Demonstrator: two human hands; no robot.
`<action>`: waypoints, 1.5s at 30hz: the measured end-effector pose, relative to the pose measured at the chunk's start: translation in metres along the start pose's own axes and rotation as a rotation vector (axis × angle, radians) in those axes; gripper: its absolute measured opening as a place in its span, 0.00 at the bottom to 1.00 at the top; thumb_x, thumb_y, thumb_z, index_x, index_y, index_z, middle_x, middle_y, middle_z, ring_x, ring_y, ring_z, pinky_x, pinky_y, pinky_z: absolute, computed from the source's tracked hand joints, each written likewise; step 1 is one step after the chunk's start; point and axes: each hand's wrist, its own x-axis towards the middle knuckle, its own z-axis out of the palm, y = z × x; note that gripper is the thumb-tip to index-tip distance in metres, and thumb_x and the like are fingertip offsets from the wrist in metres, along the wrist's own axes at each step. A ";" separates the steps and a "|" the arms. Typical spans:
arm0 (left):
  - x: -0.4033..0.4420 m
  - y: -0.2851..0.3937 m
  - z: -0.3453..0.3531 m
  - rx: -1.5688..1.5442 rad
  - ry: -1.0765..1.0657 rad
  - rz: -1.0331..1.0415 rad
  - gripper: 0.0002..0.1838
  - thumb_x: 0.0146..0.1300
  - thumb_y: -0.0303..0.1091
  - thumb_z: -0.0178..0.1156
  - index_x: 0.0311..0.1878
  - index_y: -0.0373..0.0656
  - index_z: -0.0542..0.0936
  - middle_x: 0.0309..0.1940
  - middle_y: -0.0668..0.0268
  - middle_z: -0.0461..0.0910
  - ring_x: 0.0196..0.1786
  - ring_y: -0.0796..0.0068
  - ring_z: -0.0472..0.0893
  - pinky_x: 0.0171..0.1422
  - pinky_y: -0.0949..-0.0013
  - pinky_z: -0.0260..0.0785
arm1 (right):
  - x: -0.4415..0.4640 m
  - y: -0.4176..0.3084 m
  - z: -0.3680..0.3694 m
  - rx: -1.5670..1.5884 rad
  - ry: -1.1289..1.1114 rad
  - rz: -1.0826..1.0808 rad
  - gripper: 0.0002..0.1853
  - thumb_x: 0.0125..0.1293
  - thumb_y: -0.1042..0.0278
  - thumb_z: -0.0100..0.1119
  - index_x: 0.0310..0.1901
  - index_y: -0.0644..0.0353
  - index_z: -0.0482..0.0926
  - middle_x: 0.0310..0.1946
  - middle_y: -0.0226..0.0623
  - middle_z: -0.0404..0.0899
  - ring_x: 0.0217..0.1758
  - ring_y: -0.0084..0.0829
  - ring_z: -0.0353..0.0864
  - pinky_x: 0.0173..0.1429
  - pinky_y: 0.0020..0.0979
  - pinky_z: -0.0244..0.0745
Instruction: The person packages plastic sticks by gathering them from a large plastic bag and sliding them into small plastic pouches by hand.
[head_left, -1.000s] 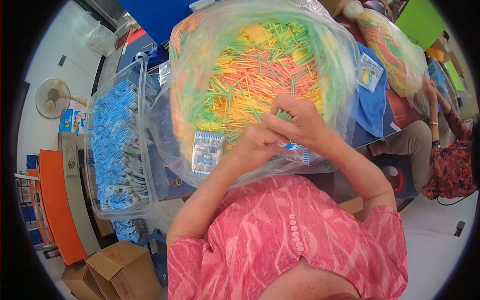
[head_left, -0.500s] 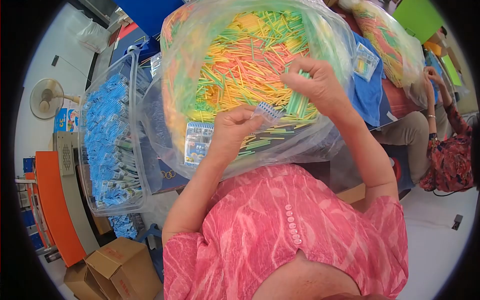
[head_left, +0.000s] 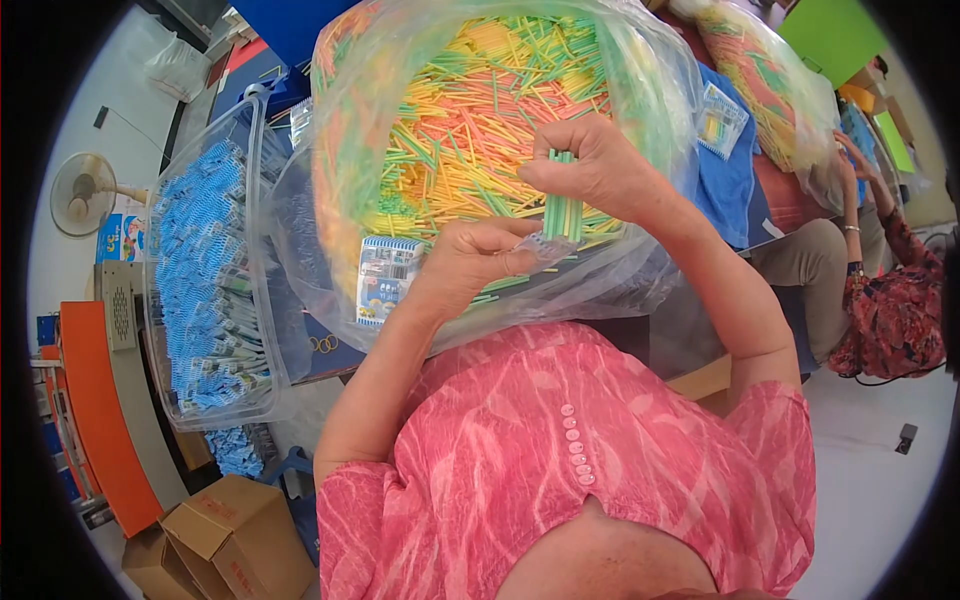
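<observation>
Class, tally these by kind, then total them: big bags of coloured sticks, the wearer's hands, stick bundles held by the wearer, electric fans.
Big bags of coloured sticks: 2
Wearer's hands: 2
Held stick bundle: 1
Electric fan: 1
Total: 6

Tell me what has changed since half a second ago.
The right hand has carried its bundle of green and yellow sticks leftward toward the left hand; the bundle's lower end is now at the small clear packet there. Neither hand has let go. The printed packet and the blue-striped packets in the clear bin stayed put.
</observation>
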 end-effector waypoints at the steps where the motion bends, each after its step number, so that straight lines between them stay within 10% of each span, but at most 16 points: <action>1: 0.000 -0.001 0.000 0.016 0.006 0.005 0.08 0.57 0.24 0.66 0.41 0.37 0.85 0.51 0.57 0.80 0.51 0.75 0.78 0.55 0.73 0.69 | 0.001 0.000 0.000 -0.024 0.006 -0.025 0.11 0.57 0.68 0.62 0.22 0.62 0.74 0.17 0.21 0.68 0.24 0.11 0.65 0.28 0.21 0.61; 11: 0.004 -0.003 0.003 -0.073 0.079 -0.020 0.12 0.68 0.33 0.57 0.47 0.34 0.82 0.40 0.69 0.82 0.40 0.84 0.78 0.48 0.77 0.70 | 0.000 -0.009 -0.010 -0.007 0.152 -0.161 0.10 0.57 0.69 0.63 0.22 0.62 0.74 0.18 0.23 0.68 0.26 0.12 0.65 0.29 0.22 0.61; 17: 0.001 -0.013 -0.001 -0.136 0.158 0.009 0.14 0.70 0.37 0.55 0.49 0.37 0.79 0.39 0.67 0.83 0.41 0.82 0.80 0.48 0.73 0.74 | -0.020 0.018 -0.020 -0.091 -0.353 0.041 0.13 0.57 0.67 0.66 0.22 0.62 0.74 0.18 0.22 0.67 0.26 0.13 0.64 0.30 0.22 0.59; 45: 0.001 0.000 0.008 0.162 0.129 0.065 0.06 0.58 0.22 0.64 0.39 0.36 0.85 0.33 0.72 0.82 0.37 0.84 0.77 0.43 0.78 0.70 | -0.008 -0.006 -0.003 0.265 -0.085 0.274 0.15 0.62 0.61 0.62 0.21 0.57 0.75 0.17 0.15 0.65 0.22 0.09 0.60 0.25 0.20 0.54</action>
